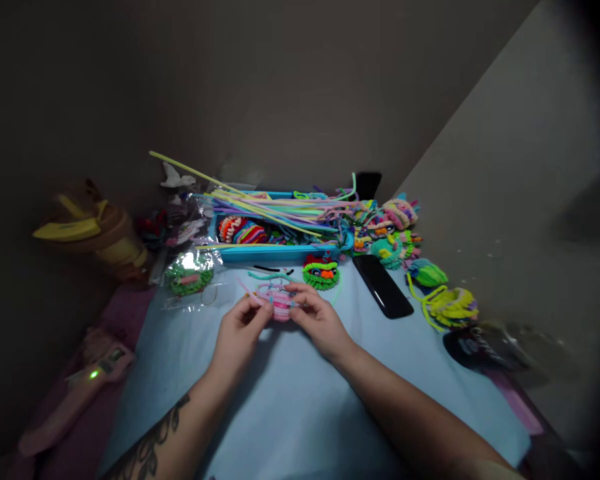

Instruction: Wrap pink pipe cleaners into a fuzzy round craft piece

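Between my two hands is a small pink and lilac piece made of coiled pipe cleaners (pixel 281 305), with light blue bits on it and loose ends sticking up. My left hand (pixel 243 321) pinches its left side between thumb and fingers. On the other side, my right hand (pixel 320 319) grips the right edge, the fingertips partly hiding it. Just behind it sits a green and red pipe-cleaner figure (pixel 321 273) with dark eyes and an orange middle. A teal pipe cleaner (pixel 270 276) and short black pieces lie close by on the pale blue cloth (pixel 280 400).
A blue tray (pixel 280 254) heaped with long pastel pipe cleaners (pixel 280 207) stands at the back. A black phone (pixel 383 287) and colourful pipe-cleaner figures (pixel 390 247) lie right. Left are a bagged green figure (pixel 189 277), a brown-yellow pot (pixel 110 233) and a pink glue gun (pixel 80 393).
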The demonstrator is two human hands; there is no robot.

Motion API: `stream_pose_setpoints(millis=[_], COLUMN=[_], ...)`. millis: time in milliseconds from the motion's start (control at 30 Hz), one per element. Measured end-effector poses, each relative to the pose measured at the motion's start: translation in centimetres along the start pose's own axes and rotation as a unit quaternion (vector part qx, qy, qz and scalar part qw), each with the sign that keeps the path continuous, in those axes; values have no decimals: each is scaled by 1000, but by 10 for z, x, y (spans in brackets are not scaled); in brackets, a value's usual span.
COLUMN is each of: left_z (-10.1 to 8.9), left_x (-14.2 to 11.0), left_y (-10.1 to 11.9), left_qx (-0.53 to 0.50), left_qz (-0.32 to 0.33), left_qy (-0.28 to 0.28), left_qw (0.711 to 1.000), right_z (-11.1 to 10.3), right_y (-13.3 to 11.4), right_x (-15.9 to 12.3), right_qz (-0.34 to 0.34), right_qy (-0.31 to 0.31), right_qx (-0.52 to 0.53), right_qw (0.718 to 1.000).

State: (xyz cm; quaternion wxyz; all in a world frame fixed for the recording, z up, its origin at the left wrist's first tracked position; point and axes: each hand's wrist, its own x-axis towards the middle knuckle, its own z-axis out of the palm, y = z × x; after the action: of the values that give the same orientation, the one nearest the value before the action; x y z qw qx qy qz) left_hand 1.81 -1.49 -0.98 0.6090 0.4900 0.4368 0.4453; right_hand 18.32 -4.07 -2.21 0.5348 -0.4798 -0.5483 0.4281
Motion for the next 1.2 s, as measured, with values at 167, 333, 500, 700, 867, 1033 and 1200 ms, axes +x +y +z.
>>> stream_pose_setpoints(millis=[167,333,500,700,867,1033,1200], left_z=[2,0,2,2,2,2,2], left_x=[-1,-3,1,7,5,5,0], left_y=[5,6,6,7,6,6,6], left_qx=[-21,21,-128,-242,-251,-248,-123], left_qz=[-44,-39,-121,-217,-210,-218,-135], left_qy=[2,6,38,64,59,66,10], left_qw=[999,999,984,943,943,941,983], right_z=[-1,1,0,-5,-4,-6,-8], right_y=[-1,6,6,2,-3,-6,-6], right_x=[-1,-3,-3,-6,-9,-11,-12], right_qz=[37,49,34,-10,-51,-95,-76], right_qy=[-5,-15,6,71,80,92,59], right_qx=[58,96,144,117,48,8,-79], right_qw=[998,994,989,991,994,991,992])
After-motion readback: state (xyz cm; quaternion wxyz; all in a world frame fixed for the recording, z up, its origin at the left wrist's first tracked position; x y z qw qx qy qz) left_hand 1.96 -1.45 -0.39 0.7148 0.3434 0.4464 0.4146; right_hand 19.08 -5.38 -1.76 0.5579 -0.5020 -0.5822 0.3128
